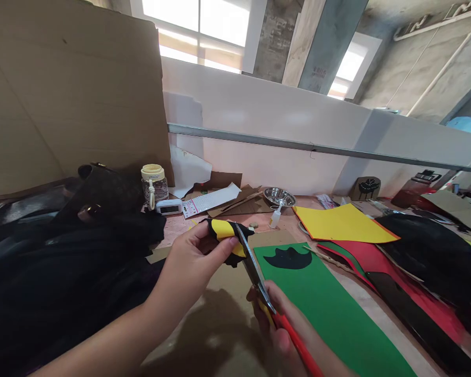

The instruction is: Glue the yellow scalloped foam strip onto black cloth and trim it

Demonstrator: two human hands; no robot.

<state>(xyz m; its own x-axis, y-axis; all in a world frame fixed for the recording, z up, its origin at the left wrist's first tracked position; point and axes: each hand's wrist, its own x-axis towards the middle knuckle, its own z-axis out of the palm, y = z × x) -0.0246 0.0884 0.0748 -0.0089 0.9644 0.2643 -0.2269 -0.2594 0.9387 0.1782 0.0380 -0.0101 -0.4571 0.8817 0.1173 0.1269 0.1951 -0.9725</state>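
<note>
My left hand (194, 262) is closed in a pinch on a small yellow and black foam piece (224, 233), held up above the table. My right hand (284, 324) is wrapped round the red handles of a pair of scissors (255, 269). The blades point up and away, and their tips meet the foam piece at its right edge. Just to the right lies a green foam sheet (329, 309) with a black cut-out shape (288, 257) resting on its far end.
A yellow sheet (343, 222), red and black sheets (400, 290), a glue bottle (275, 215), a steel bowl (279, 196), a jar (154, 183) and a small clock (168, 207) lie on the table. Black bags (63, 251) fill the left. Cardboard stands behind them.
</note>
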